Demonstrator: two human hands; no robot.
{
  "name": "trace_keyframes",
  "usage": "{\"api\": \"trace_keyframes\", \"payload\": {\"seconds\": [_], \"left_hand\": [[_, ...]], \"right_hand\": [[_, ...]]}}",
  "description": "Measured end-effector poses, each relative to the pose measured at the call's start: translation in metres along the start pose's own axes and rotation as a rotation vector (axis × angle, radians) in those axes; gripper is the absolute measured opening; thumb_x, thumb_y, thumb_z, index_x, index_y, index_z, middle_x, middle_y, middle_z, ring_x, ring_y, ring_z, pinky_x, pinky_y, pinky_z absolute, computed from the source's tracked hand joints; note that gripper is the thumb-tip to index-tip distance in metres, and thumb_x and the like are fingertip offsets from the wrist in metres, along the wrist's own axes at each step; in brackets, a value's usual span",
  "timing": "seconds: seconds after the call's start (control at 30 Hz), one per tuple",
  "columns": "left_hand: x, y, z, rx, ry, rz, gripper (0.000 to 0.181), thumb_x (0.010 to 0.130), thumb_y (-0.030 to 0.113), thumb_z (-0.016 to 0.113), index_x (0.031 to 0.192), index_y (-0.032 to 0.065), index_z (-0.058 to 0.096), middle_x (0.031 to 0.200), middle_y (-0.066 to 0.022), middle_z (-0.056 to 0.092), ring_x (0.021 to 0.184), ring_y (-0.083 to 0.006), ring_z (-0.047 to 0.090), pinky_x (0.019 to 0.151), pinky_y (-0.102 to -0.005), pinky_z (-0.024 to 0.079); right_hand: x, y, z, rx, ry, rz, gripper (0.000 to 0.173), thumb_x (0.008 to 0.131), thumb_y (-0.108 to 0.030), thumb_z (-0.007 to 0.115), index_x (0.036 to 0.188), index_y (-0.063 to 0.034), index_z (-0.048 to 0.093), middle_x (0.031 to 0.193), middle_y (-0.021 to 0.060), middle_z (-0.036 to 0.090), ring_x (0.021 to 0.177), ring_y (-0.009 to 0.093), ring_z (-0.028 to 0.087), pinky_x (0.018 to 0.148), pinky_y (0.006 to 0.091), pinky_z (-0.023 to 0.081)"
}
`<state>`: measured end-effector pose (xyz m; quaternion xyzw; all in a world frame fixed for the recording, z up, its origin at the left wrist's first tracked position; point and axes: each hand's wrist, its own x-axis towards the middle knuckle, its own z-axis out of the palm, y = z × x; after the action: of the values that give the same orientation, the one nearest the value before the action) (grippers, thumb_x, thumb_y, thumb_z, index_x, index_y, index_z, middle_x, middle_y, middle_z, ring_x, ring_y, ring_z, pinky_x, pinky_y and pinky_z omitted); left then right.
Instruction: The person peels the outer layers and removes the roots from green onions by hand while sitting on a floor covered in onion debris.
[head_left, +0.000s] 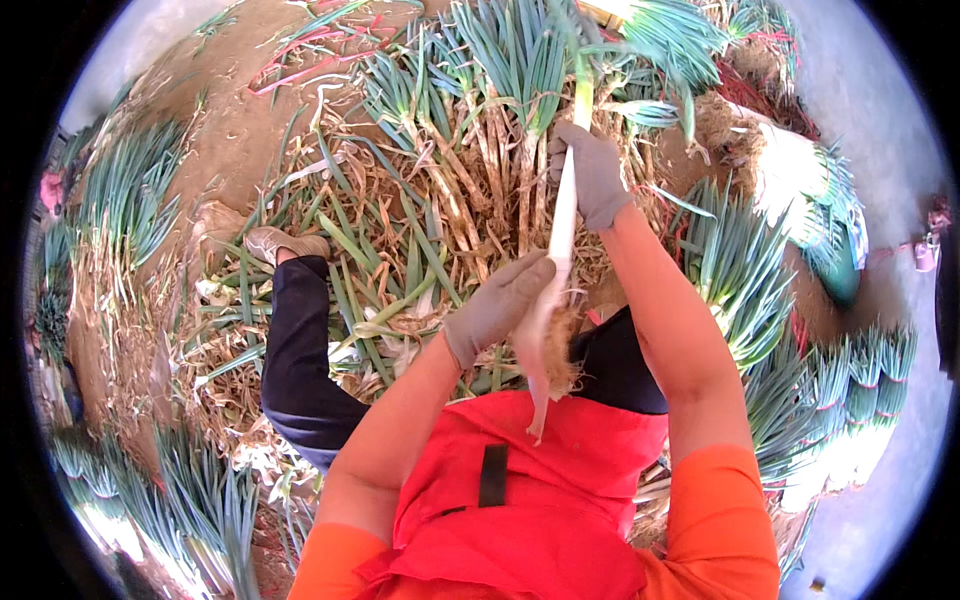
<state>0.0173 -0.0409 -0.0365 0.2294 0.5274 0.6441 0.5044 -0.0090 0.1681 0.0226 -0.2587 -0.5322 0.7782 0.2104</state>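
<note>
A long white-stemmed green onion (564, 217) slants across my front, its leaves pointing away from me and its brown roots (559, 352) near my lap. My right hand (589, 172), in a grey glove, is closed around the upper stem where white turns to green. Lower down, my gloved left hand (506, 300) grips the stem just above the roots. A loose strip of outer skin (534, 382) dangles beside the roots over my red apron (525, 465). Just beyond my hands stands a cluster of unpeeled green onions (465, 157) with dry, brownish stems.
Cut leaves and dry husks (375, 277) litter the ground around my shoe (289, 244). Clean white onions (795, 172) lie at right, near tied bundles (862, 390). More onions (127, 195) stand at left. Red twine (315, 52) lies on the soil ahead.
</note>
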Motion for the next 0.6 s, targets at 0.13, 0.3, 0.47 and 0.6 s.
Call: {"api": "trace_keyframes", "payload": {"seconds": [0.13, 0.3, 0.47, 0.6], "left_hand": [[-0.011, 0.028, 0.016, -0.283, 0.009, 0.077, 0.058, 0.099, 0.026, 0.054, 0.146, -0.0007, 0.034, 0.126, -0.0058, 0.053, 0.112, -0.0137, 0.051, 0.098, -0.0281, 0.041], [-0.012, 0.003, 0.024, 0.197, 0.186, 0.160, 0.051, 0.096, 0.028, 0.057, 0.137, -0.0002, 0.046, 0.117, -0.0090, 0.060, 0.107, -0.0170, 0.055, 0.094, -0.0315, 0.043], [-0.005, 0.016, 0.029, 0.594, 0.381, 0.203, 0.029, 0.095, 0.026, 0.059, 0.110, 0.0017, 0.063, 0.084, -0.0116, 0.065, 0.079, -0.0209, 0.062, 0.074, -0.0347, 0.048], [-0.012, 0.011, 0.011, 0.527, 0.310, 0.290, 0.023, 0.096, 0.023, 0.058, 0.097, -0.0002, 0.064, 0.069, -0.0124, 0.059, 0.064, -0.0222, 0.059, 0.060, -0.0348, 0.045]], "right_hand": [[0.014, 0.009, -0.005, 0.033, 0.121, 0.010, 0.009, 0.083, -0.008, 0.063, 0.077, -0.0040, 0.058, 0.062, 0.0036, 0.054, 0.047, 0.012, 0.049, 0.044, 0.0278, 0.043], [0.029, 0.013, -0.018, -0.066, 0.223, -0.106, 0.010, 0.083, -0.008, 0.063, 0.086, -0.0017, 0.055, 0.066, 0.0067, 0.057, 0.051, 0.013, 0.052, 0.047, 0.0284, 0.045], [0.028, 0.017, -0.020, -0.179, 0.309, -0.136, 0.018, 0.082, -0.008, 0.061, 0.094, 0.0013, 0.051, 0.072, 0.0103, 0.060, 0.057, 0.015, 0.055, 0.052, 0.0298, 0.047], [0.023, 0.017, -0.014, -0.205, 0.212, -0.082, 0.017, 0.081, -0.006, 0.062, 0.093, 0.0020, 0.053, 0.072, 0.0100, 0.060, 0.058, 0.016, 0.056, 0.053, 0.0303, 0.047]]}}
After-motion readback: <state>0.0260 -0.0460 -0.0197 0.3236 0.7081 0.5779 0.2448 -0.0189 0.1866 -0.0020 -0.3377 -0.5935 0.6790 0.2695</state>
